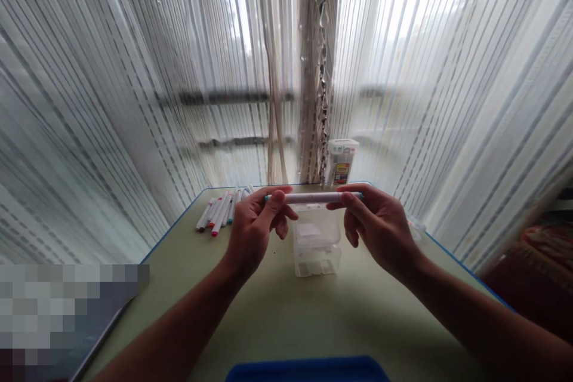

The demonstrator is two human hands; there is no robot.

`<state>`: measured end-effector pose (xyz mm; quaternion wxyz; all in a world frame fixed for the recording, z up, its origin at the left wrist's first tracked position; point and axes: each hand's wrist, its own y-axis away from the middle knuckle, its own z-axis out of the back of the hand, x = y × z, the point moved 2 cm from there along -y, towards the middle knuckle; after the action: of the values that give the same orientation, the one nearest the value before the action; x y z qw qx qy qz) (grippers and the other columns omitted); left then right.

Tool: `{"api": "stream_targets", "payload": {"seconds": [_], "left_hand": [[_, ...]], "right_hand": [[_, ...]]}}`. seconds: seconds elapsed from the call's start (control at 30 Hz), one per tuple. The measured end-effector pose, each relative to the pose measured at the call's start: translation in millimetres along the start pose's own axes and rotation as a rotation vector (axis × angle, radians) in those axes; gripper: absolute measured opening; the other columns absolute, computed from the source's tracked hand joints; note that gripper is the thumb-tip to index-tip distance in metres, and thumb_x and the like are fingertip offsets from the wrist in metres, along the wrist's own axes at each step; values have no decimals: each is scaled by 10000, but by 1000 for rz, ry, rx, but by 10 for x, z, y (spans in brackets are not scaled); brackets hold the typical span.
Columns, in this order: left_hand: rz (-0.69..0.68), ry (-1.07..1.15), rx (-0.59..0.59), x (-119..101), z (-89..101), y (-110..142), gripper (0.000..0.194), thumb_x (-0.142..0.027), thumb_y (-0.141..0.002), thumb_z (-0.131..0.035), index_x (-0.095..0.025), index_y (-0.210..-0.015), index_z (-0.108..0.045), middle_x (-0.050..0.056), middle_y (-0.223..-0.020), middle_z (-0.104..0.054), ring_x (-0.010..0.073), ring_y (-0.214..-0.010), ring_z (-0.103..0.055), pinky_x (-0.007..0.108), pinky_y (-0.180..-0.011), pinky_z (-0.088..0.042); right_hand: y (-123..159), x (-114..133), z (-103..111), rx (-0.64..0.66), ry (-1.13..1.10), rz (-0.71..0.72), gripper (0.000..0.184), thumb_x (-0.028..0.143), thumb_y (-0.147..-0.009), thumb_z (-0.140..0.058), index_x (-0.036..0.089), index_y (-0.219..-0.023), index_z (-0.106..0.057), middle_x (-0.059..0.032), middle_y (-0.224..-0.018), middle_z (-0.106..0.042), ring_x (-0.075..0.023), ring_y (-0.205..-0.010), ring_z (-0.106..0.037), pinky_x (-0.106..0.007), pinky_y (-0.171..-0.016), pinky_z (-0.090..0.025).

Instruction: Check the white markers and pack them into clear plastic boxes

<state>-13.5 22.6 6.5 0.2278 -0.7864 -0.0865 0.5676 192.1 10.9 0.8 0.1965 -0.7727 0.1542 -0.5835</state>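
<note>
Your white marker (311, 198) is showing teal ends.
You are looking at a pale green desk (268, 322) with blue edging, loose white markers (219, 215) that are showing pink, orange, brown and teal ends, a label (341, 172) that is mixing yellow, red and blue, and whitish curtains (89, 71) that are carrying thin grey stripes and dashed lines.

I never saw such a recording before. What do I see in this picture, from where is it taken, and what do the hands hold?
There is no robot here. A camera worn on a person's head looks forward and down, so this is the wearer's own view. The left hand and right hand hold one marker level, each near one end. On the pale green table lie loose markers at left and a clear plastic box in the middle. Striped curtains hang behind.
</note>
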Motion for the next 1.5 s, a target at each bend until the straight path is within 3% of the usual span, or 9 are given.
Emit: {"api": "stream_targets", "payload": {"seconds": [0.23, 0.47, 0.73, 1.03, 1.27, 1.5], "left_hand": [[2, 91, -48, -56, -22, 1, 410, -447, -927, -656, -70, -1079, -708, 94, -687, -740, 103, -435, -530, 235, -426, -433], [19, 106, -51, -79, -31, 8, 460, -497, -931, -627, -61, -1051, -714, 91, -660, -718, 116, -447, -545, 242, -430, -436], [-57, -55, -31, -63, -11, 8, 258, -297, -854, -759, -122, -1036, -707, -13, -649, -651, 66, -438, -495, 204, -421, -433], [-91, -173, -43, -50, -5, 41, 277, -331, -830, -801, -116, -976, -704, -20, -572, -636, 58, -404, -471, 180, -381, -404], [-90, -176, -44, -12, -47, 48, 311, -417, -868, -753, -117, -941, -718, -8, -543, -628, 56, -374, -430, 181, -357, -367], [-66, -187, -65, -40, -54, 58, 344, -451, -885, -723, -118, -971, -733, 0, -560, -631, 66, -398, -452, 189, -383, -392]], "right_hand": [[24, 79, -51, -4, -79, -56, 284, 402, -946, -674, 149, -1063, -726, -101, -919, -796, -140, -397, -629, -264, -326, -486], [29, 72, -39, -27, -81, -64, 328, 440, -924, -692, 135, -1040, -730, -112, -894, -799, -146, -390, -628, -265, -318, -483], [-21, 42, -35, -72, -62, 9, 366, 507, -880, -728, 145, -934, -726, -77, -778, -781, -113, -371, -594, -224, -308, -438], [-30, 82, -52, -64, 60, 85, 348, 419, -738, -878, 153, -876, -701, -18, -652, -732, -93, -348, -561, -201, -296, -413], [-23, 72, -59, -43, 39, 87, 342, 482, -853, -766, 152, -873, -678, -48, -707, -755, -94, -340, -561, -203, -294, -403], [-27, 87, -59, -38, 23, 59, 389, 526, -877, -721, 146, -947, -675, -55, -723, -760, -103, -350, -563, -220, -303, -409]]}}
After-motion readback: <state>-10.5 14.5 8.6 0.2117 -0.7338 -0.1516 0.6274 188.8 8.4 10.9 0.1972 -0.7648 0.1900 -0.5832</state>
